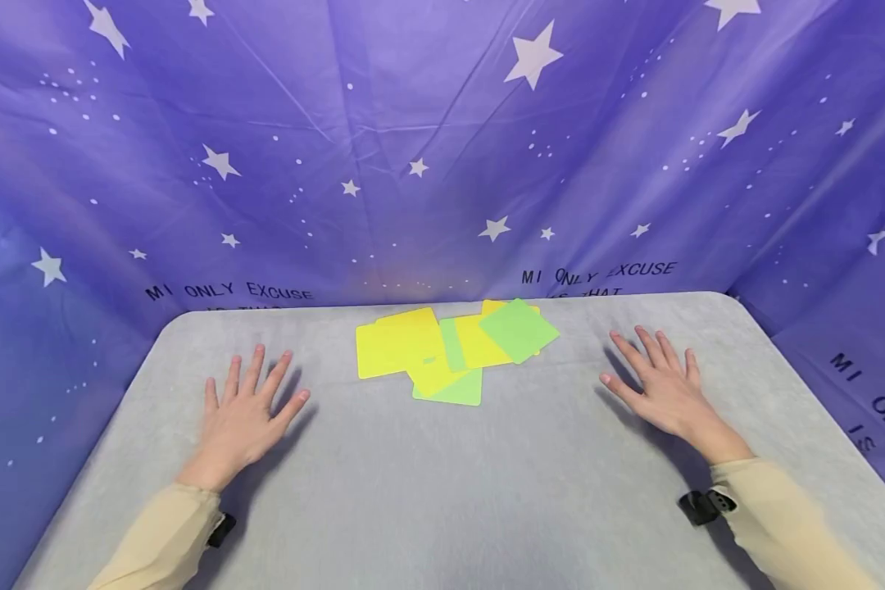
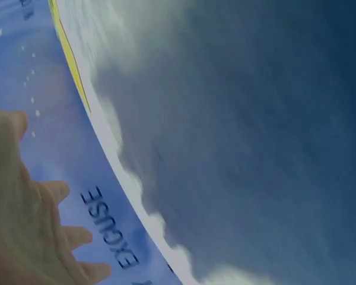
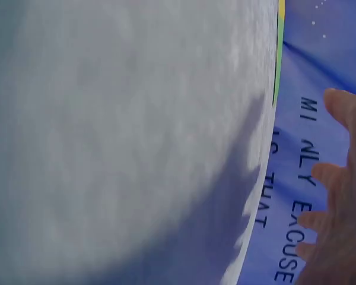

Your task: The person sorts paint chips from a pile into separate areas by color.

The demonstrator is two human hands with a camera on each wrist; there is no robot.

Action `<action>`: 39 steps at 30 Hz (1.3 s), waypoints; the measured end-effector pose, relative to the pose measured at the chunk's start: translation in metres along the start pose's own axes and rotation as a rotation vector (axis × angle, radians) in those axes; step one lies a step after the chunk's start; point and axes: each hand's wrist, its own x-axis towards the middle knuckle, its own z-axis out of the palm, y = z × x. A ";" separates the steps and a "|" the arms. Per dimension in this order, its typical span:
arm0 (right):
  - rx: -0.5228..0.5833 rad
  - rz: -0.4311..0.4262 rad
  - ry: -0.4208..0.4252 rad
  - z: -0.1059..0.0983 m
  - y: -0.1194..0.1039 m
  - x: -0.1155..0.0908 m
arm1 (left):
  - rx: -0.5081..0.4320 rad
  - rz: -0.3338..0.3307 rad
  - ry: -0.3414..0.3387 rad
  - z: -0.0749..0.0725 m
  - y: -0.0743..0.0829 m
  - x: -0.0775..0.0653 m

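Several flat yellow cards [image 1: 398, 344] and green cards [image 1: 519, 330] lie overlapping at the far middle of the table in the head view. To their left, my left hand [image 1: 239, 426] is held over the table with its fingers spread, holding nothing. My right hand [image 1: 667, 397] is over the right side, palm down and fingers apart, also holding nothing. Both hands cast shadows on the tabletop and stand apart from the cards. In the left wrist view the left hand [image 2: 29, 219] shows at the lower left edge; in the right wrist view the right hand [image 3: 344, 202] shows at the right edge.
The grey table [image 1: 442, 492] has rounded far corners. A purple curtain [image 1: 413, 205] with white stars and black lettering hangs behind it and along both sides. A dark wrist device [image 1: 701, 508] sits at the right sleeve, and another [image 1: 222, 531] at the left.
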 end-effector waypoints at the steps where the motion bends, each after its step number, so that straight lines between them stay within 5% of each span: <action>1: 0.018 -0.008 -0.001 0.001 -0.001 0.001 | -0.002 0.009 -0.008 0.001 0.004 0.001; 10: 0.105 -0.069 -0.017 0.002 -0.017 0.013 | -0.035 0.104 -0.034 0.014 0.043 0.017; 17: 0.517 -0.055 -0.149 0.004 -0.040 0.025 | -0.169 0.247 -0.026 0.028 0.081 0.026; 20: 0.612 -0.022 -0.176 0.005 -0.047 0.028 | -0.244 0.340 -0.036 0.034 0.101 0.027; 24: 0.651 -0.014 -0.149 0.008 -0.050 0.029 | -0.302 0.415 -0.073 0.039 0.126 0.029; 30: 0.686 -0.027 -0.095 0.012 -0.052 0.034 | -0.395 0.430 -0.123 0.046 0.157 0.040; 39: 0.509 -0.097 -0.067 0.018 -0.047 0.064 | -0.504 0.381 -0.197 0.053 0.196 0.068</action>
